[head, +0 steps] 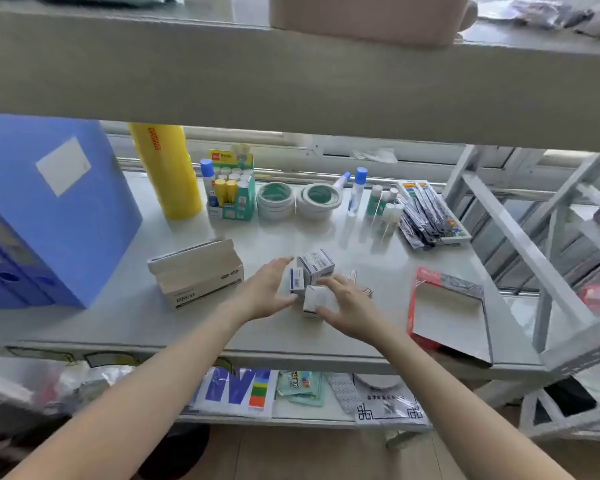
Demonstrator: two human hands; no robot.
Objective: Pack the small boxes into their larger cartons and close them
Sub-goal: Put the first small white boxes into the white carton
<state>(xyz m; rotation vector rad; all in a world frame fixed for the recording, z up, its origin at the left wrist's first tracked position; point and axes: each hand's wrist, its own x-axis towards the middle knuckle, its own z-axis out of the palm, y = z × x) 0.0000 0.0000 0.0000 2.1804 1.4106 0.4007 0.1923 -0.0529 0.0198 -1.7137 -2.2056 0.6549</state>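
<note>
Gathering the small boxes (pixel 310 280) mid-shelf, ahead of packing.
Both hands are cupping the cluster: left hand (pixel 269 292) curled against one side, right hand (pixel 347 306) with fingers (pixel 329 282) spread, loosely closing on a box. Next, probably carrying them left into the open carton (pixel 198 277).

labels on small boxes (pixel 315 268) too blurred

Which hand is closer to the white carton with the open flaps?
Left. The left hand sits just right of the white carton; the right hand lies farther right, beyond the small boxes.
</note>
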